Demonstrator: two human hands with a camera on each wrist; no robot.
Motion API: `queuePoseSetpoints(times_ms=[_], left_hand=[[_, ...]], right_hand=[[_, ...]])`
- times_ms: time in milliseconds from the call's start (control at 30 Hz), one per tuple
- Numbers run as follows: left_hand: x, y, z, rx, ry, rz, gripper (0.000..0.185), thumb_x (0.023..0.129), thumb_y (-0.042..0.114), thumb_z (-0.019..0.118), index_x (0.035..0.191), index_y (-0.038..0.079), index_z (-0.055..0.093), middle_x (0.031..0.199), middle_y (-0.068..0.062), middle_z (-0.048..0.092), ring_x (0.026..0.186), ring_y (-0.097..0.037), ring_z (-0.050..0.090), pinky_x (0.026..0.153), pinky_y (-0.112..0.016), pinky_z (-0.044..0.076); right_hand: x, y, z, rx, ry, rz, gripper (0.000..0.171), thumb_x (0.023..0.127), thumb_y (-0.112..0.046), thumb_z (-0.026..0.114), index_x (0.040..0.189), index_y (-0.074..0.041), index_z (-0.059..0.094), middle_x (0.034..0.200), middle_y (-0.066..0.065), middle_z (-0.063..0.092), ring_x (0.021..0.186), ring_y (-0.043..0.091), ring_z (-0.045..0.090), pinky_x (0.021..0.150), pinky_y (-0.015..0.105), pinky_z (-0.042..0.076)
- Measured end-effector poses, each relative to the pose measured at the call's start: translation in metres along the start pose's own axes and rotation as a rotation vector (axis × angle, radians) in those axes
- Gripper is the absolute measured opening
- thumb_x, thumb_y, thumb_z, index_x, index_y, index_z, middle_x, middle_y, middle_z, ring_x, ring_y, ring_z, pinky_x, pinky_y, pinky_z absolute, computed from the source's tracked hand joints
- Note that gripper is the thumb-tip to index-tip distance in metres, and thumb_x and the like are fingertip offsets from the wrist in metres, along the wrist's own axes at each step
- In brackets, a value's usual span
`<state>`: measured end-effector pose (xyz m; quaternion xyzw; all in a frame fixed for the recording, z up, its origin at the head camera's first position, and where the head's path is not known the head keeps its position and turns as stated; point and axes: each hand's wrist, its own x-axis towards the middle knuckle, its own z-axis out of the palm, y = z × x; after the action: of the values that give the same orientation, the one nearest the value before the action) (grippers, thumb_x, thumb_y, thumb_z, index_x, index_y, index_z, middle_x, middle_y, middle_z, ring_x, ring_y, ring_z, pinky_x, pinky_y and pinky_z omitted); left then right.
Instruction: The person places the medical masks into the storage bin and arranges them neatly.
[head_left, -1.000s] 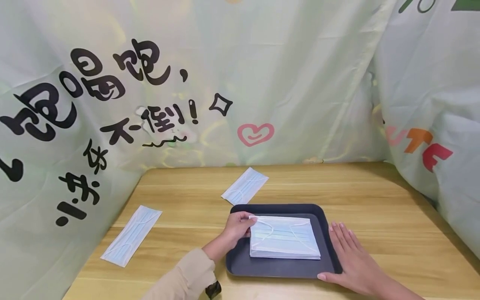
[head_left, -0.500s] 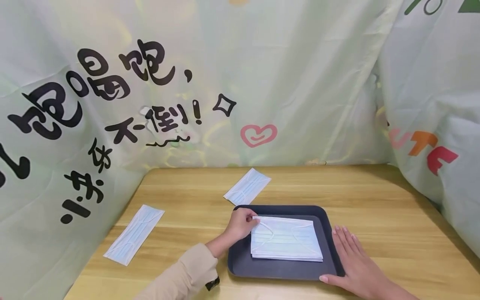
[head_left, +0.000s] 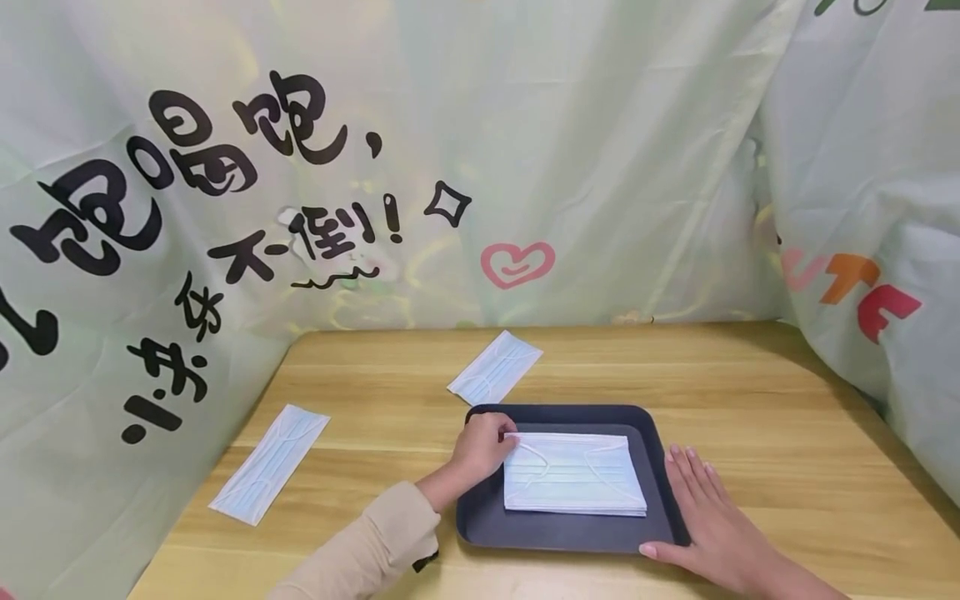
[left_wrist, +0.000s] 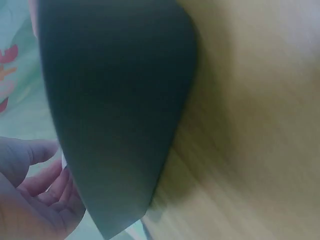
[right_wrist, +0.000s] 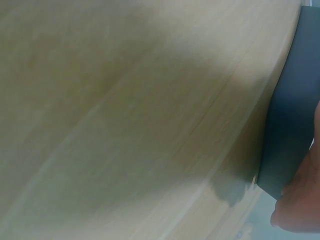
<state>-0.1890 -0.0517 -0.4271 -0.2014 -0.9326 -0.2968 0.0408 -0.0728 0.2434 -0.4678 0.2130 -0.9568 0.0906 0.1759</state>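
A neat stack of light blue face masks [head_left: 576, 475] lies in the dark grey tray [head_left: 555, 535], its white ear loops showing on top. My left hand [head_left: 483, 443] reaches over the tray's left rim and pinches the stack's upper left corner between thumb and fingers. In the left wrist view the same hand [left_wrist: 35, 190] appears beyond the tray's side wall [left_wrist: 117, 110], largely hiding the masks. Along the right rim, my right hand [head_left: 716, 521] lies with straight fingers against the tray's outer side, thumb at the near right corner.
One single mask [head_left: 270, 465] lies flat on the wooden table [head_left: 360, 375] to the left. Another mask [head_left: 496, 367] lies just behind the tray's far left corner. Printed cloth [head_left: 600, 167] hangs around the table's back and sides.
The top mask's near edge has come down and lined up more squarely with the stack. Both hands keep nearly the same places; the head view has shifted slightly.
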Motion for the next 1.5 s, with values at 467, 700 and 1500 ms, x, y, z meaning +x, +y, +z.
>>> queuePoseSetpoints(times_ms=[467,700,1500], left_hand=[[0.009,-0.004,-0.042,-0.132,0.083,0.009,0.016,0.082,0.01,0.068,0.094,-0.001,0.069,0.087,-0.011,0.069,0.07,-0.014,0.06,0.06,-0.019,0.048],[0.018,-0.023,-0.051,-0.261,0.223,-0.012,0.018,0.082,0.006,0.067,0.097,-0.004,0.067,0.093,-0.016,0.067,0.077,-0.024,0.064,0.064,-0.024,0.052],[0.041,-0.084,-0.019,-0.429,0.438,-0.314,0.027,0.081,0.006,0.068,0.102,-0.01,0.063,0.1,-0.025,0.066,0.084,-0.035,0.063,0.077,-0.04,0.054]], right_hand=[[0.003,-0.002,-0.002,0.018,-0.012,0.001,0.117,0.068,-0.061,0.069,0.146,0.005,0.012,0.156,0.016,-0.002,0.139,0.008,-0.023,0.111,0.019,-0.017],[0.003,-0.001,-0.003,0.018,-0.032,0.022,0.114,0.069,-0.061,0.068,0.145,0.006,0.015,0.154,0.022,0.006,0.138,0.006,-0.025,0.11,0.018,-0.018],[0.001,-0.001,-0.004,0.023,-0.064,0.046,0.113,0.071,-0.062,0.066,0.145,0.006,0.015,0.153,0.024,0.011,0.137,0.004,-0.026,0.109,0.016,-0.019]])
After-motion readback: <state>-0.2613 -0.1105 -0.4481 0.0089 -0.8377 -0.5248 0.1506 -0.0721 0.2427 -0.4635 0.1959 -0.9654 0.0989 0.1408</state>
